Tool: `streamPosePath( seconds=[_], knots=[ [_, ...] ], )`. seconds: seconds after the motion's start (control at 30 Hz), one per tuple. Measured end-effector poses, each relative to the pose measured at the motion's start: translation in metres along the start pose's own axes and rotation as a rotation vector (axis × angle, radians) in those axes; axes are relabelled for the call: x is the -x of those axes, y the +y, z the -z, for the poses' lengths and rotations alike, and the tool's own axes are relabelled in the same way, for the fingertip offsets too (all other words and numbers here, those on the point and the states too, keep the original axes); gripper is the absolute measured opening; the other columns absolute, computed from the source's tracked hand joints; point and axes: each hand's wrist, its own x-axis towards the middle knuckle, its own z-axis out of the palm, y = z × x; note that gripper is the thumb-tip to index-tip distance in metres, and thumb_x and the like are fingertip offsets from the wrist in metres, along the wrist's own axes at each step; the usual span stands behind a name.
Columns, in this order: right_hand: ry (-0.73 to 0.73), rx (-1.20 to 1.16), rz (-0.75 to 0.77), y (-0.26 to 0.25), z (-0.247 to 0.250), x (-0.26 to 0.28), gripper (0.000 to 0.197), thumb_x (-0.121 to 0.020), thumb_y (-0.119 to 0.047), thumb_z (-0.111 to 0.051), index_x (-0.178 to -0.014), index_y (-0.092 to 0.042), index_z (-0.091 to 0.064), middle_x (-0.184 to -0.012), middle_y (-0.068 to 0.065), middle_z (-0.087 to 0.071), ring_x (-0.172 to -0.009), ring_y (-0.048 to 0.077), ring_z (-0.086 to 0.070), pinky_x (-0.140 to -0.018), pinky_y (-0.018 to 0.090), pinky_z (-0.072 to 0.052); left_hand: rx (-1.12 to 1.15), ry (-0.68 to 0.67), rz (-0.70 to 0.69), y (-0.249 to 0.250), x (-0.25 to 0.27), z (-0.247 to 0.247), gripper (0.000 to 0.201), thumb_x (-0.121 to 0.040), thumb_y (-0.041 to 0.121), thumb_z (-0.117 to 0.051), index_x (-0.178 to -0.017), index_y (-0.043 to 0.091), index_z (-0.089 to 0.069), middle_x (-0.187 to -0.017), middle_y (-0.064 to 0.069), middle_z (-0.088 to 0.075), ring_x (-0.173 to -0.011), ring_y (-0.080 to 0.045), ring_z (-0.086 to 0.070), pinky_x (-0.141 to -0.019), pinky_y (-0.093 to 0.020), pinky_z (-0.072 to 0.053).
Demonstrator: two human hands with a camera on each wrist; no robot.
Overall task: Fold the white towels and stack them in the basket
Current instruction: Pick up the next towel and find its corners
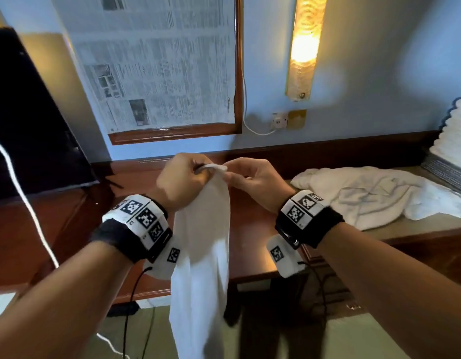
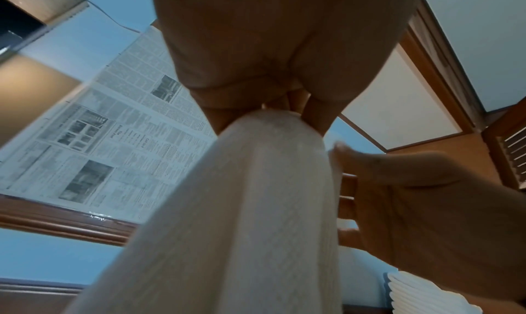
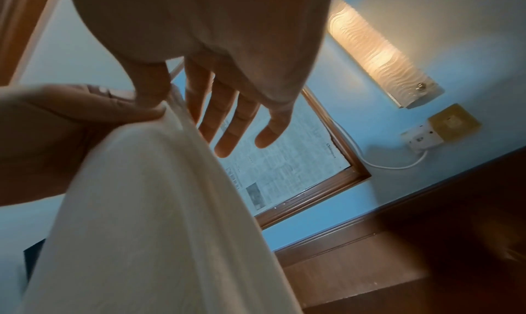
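Left hand [image 1: 181,178] pinches top edge of white towel [image 1: 202,255], cloth hanging limp below both hands. Right hand [image 1: 252,178] pinches same edge just beside, other fingers loose. Towel soft, light (take corners, spread apart). Unfolded towels [image 1: 374,195] on worktop [image 1: 252,242], right of hands.

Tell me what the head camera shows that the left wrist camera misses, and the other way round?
Only the head view shows the crumpled towel pile on the desk and the lit wall lamp. Only the left wrist view shows the left hand's fingers from below, pinching the cloth. Both show the hanging white towel, the right hand and the newspaper.
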Motion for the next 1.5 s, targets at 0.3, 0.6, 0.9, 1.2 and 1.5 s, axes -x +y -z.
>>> streamPosePath(
  seconds=[0.3,0.6,0.9,1.2,1.5],
  knots=[
    [0.063,0.248,0.212,-0.013,0.011,-0.039,0.011,-0.090,-0.002,-0.059,-0.092,0.000,-0.070,-0.087,0.010,-0.070,-0.079,0.018,-0.062,-0.073,0.024,-0.048,0.268,0.182,0.104,0.016,-0.006,-0.014,0.013,-0.098,0.017,-0.065,-0.087,0.017,-0.072,-0.078,-0.016,-0.071,-0.061,-0.031,-0.067,-0.057,-0.047,-0.055],
    [0.142,0.281,0.289,-0.033,0.076,-0.079,0.028,-0.091,0.006,-0.053,-0.100,-0.010,-0.074,-0.098,-0.009,-0.068,-0.089,-0.012,-0.060,-0.086,0.010,-0.045,0.554,0.241,0.294,-0.013,0.018,-0.094,0.053,-0.085,0.048,-0.072,-0.079,-0.004,-0.061,-0.071,-0.018,-0.061,-0.064,-0.018,-0.053,-0.059,-0.035,-0.045],
    [0.250,0.282,0.279,-0.005,0.144,-0.077,0.030,-0.090,-0.001,-0.057,-0.090,-0.029,-0.069,-0.091,-0.008,-0.070,-0.091,0.006,-0.064,-0.086,0.020,-0.049,0.402,0.076,0.470,-0.028,0.027,-0.174,0.024,-0.086,0.041,-0.065,-0.076,0.019,-0.069,-0.070,0.002,-0.069,-0.064,-0.012,-0.059,-0.062,-0.037,-0.052],
    [-0.251,0.441,0.051,0.028,0.164,-0.034,0.015,-0.084,-0.001,-0.070,-0.097,-0.006,-0.077,-0.115,-0.001,-0.068,-0.109,0.006,-0.061,-0.091,0.013,-0.043,0.028,0.116,0.299,0.009,-0.041,-0.150,0.034,-0.089,0.016,-0.066,-0.059,0.029,-0.057,-0.052,0.011,-0.050,-0.063,-0.019,-0.047,-0.063,-0.032,-0.036],
    [-0.214,0.580,0.246,0.057,0.122,-0.015,0.032,-0.077,-0.017,-0.060,-0.049,-0.022,-0.045,-0.055,-0.010,-0.039,-0.062,0.005,-0.040,-0.063,0.020,-0.029,0.302,0.238,0.121,0.047,-0.040,-0.131,0.008,-0.088,0.026,-0.075,-0.090,0.018,-0.076,-0.082,-0.001,-0.076,-0.076,-0.013,-0.067,-0.073,-0.033,-0.054]
  ],
)
